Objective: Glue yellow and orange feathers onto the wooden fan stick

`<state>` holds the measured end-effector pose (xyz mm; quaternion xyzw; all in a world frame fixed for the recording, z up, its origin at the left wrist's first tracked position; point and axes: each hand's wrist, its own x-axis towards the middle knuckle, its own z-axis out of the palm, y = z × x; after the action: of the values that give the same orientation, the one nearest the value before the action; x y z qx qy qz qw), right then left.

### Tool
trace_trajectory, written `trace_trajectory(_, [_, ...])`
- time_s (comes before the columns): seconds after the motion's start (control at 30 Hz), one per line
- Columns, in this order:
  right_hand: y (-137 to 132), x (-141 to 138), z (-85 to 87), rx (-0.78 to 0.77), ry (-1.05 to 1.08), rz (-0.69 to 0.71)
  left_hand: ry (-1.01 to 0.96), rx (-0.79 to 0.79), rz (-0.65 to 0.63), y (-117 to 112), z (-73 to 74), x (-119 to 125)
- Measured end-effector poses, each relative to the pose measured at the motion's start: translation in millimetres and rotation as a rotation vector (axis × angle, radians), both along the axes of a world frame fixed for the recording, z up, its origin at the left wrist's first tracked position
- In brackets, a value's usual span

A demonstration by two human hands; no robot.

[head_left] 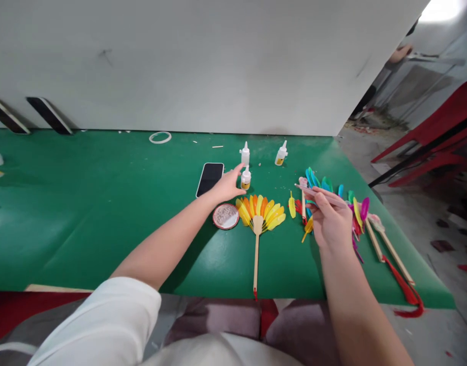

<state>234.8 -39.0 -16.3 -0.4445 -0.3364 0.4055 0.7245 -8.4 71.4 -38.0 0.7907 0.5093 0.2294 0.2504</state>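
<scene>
My left hand [230,185] reaches over the table with thumb and fingers apart, beside a small white glue bottle [246,181] with a yellow label. I cannot tell whether the fingertips touch it. In my right hand [332,221] is a slim pale pink pen-like stick [313,192], its tip pointing left. Between my hands lies a fan of yellow and orange feathers [260,209] on a wooden handle [256,259]. Left of the fan, a round red-rimmed dish [214,218] holds small pale bits too tiny to name.
Two more glue bottles [245,154] [281,154] stand behind. A phone [210,178] lies left of them, near a white ring [160,138]. Coloured feathers [313,178], wooden handles [395,254] and a red tassel [406,290] lie right on the green table [122,203]. A white panel [218,66] rises behind.
</scene>
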Motion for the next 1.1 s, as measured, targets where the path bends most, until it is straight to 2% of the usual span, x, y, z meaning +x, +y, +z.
trace_trajectory(0.03, [0.0, 0.1, -0.3, -0.002, -0.007, -0.006, 0.001, -0.006, 0.004, 2.8, 3.5, -9.4])
trace_trajectory(0.07, [-0.1, 0.1, -0.5, -0.004, -0.012, -0.008, 0.024, 0.012, 0.066, 5.9, 6.2, -18.9])
trace_trajectory(0.13, [-0.1, -0.4, -0.5, -0.005, -0.013, -0.010, 0.152, 0.049, 0.323, 12.2, 7.6, -34.2])
trace_trajectory(0.2, [-0.1, -1.5, -0.5, 0.001, -0.012, -0.008, 0.286, 0.011, 0.488, 17.2, 3.0, -40.5])
trace_trajectory(0.33, [-0.8, -4.0, -1.1, -0.004, -0.024, 0.007, 0.407, -0.019, 0.588, 22.6, -11.9, -30.3])
trace_trajectory(0.47, [-1.8, -5.9, -2.6, -0.017, -0.048, 0.007, 0.445, 0.016, 0.607, 25.9, -14.7, -23.1])
trace_trajectory(0.57, [-1.8, -6.9, -3.3, -0.029, -0.045, 0.018, 0.432, -0.018, 0.583, 21.6, -10.7, -32.8])
trace_trajectory(0.67, [-1.2, -7.5, -4.1, -0.036, -0.034, 0.024, 0.406, 0.003, 0.501, 5.7, -10.4, -50.6])
trace_trajectory(0.73, [-0.8, -8.1, -4.6, -0.040, -0.034, 0.021, 0.409, 0.089, 0.451, -8.6, -14.1, -62.3])
trace_trajectory(0.83, [-1.1, -10.0, -5.4, -0.049, -0.038, 0.024, 0.418, 0.138, 0.419, -26.1, -21.5, -73.1])
trace_trajectory(0.93, [-1.9, -12.5, -6.2, -0.069, -0.033, 0.024, 0.423, 0.165, 0.400, -32.9, -24.8, -73.5])
trace_trajectory(1.1, [-2.6, -14.2, -7.6, -0.085, -0.042, 0.041, 0.461, 0.222, 0.371, -30.4, -21.9, -65.1])
